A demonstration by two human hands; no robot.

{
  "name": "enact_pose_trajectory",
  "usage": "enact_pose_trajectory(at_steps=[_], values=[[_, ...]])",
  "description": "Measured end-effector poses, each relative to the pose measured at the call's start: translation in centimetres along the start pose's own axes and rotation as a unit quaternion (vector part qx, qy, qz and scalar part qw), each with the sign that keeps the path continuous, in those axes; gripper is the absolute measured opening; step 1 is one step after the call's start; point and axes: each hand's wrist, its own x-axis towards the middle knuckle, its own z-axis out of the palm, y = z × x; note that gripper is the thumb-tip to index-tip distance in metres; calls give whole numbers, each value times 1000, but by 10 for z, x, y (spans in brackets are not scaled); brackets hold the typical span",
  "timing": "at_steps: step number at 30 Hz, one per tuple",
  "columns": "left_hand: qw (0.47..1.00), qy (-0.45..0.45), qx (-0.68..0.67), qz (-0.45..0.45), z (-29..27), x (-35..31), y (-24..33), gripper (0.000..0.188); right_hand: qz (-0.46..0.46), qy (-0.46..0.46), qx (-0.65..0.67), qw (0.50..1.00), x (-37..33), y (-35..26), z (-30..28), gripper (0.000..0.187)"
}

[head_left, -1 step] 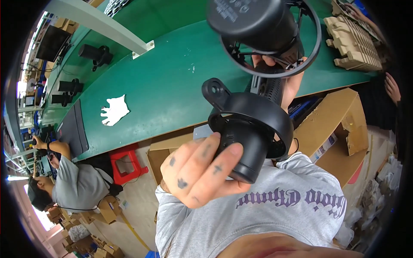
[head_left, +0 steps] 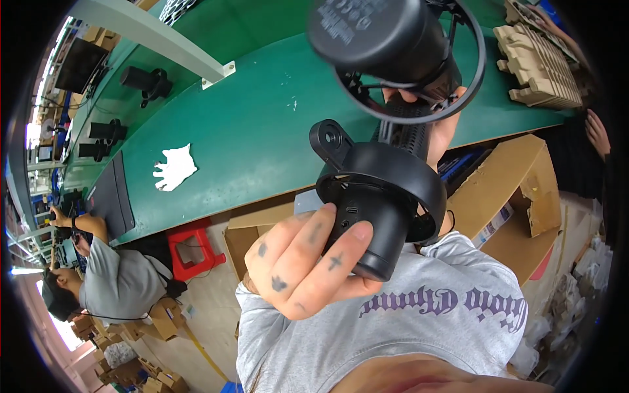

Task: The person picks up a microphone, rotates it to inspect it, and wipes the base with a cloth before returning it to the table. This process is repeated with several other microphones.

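Two black microphones with round ring mounts are held above my lap and the bench edge. The nearer microphone point(head_left: 383, 226) is tilted, its small port showing below its ring mount point(head_left: 409, 167), which has a lug with a hole. My left hand point(head_left: 304, 265) is closed round its lower end, thumb and fingers on either side. The farther microphone point(head_left: 380, 42) shows its flat printed end. Behind it, my right hand point(head_left: 445, 134) has fingers curled round its body, partly hidden by the ring and the nearer microphone.
On the green bench point(head_left: 242, 131) lie a white glove point(head_left: 175, 168) and a dark mat point(head_left: 113, 196). Moulded pulp trays point(head_left: 537, 65) are stacked at right. Open cardboard boxes point(head_left: 508, 190) stand below the edge. A co-worker point(head_left: 124, 281) sits at left near a red stool point(head_left: 190, 252).
Both microphones have tilted very slightly; the farther one has shifted a little left, and the nearer one's port shows more clearly. Both hands keep their holds.
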Motion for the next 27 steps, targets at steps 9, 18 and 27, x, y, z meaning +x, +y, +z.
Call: enact_pose_trajectory(at_steps=[9, 18, 27], values=[[997, 20, 68, 7, -1, 5, 13, 53, 110, 52, 116, 986, -4, 14, 5, 56], [987, -7, 119, 111, 7, 3, 14, 31, 173, -28, 237, 956, 0, 21, 16, 58], [962, -120, 160, 184, 0, 12, 14, 21, 318, 29, 286, 903, -4, 29, 10, 57]])
